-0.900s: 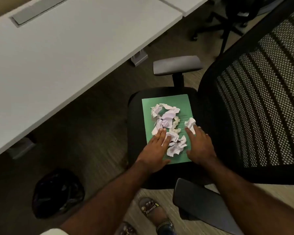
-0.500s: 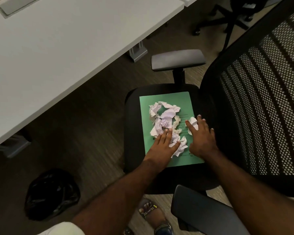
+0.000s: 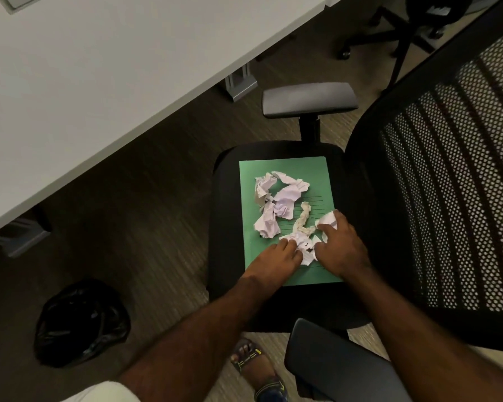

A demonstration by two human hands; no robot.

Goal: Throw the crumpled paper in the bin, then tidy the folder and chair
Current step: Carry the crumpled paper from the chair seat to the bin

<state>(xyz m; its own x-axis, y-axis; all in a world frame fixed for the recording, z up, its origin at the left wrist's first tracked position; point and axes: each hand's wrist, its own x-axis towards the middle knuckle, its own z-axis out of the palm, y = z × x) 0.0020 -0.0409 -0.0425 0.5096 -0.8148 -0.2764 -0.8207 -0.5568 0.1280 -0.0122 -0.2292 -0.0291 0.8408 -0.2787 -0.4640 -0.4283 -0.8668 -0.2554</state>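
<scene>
A green folder (image 3: 311, 172) lies flat on the black seat of an office chair (image 3: 227, 216). Several pieces of crumpled paper (image 3: 285, 195) are scattered over the folder. At the folder's near end, my left hand (image 3: 276, 256) has its fingers curled against a wad of paper (image 3: 304, 246). My right hand (image 3: 341, 248) presses the same wad from the right, and its fingertips cover a small white ball (image 3: 327, 220). The bin (image 3: 82, 323), lined with a black bag, stands on the floor to the lower left.
A white desk (image 3: 99, 68) fills the upper left, its edge left of the chair. The mesh backrest (image 3: 447, 184) rises on the right. Armrests sit beyond (image 3: 308, 100) and nearer (image 3: 337, 364) the seat. My sandalled foot (image 3: 256, 364) stands below. Another chair's base (image 3: 395, 39) is behind.
Both hands have drawn together at the folder's near end and curled onto the nearest wad. The right fingers now cover the small white ball. The view has dipped slightly.
</scene>
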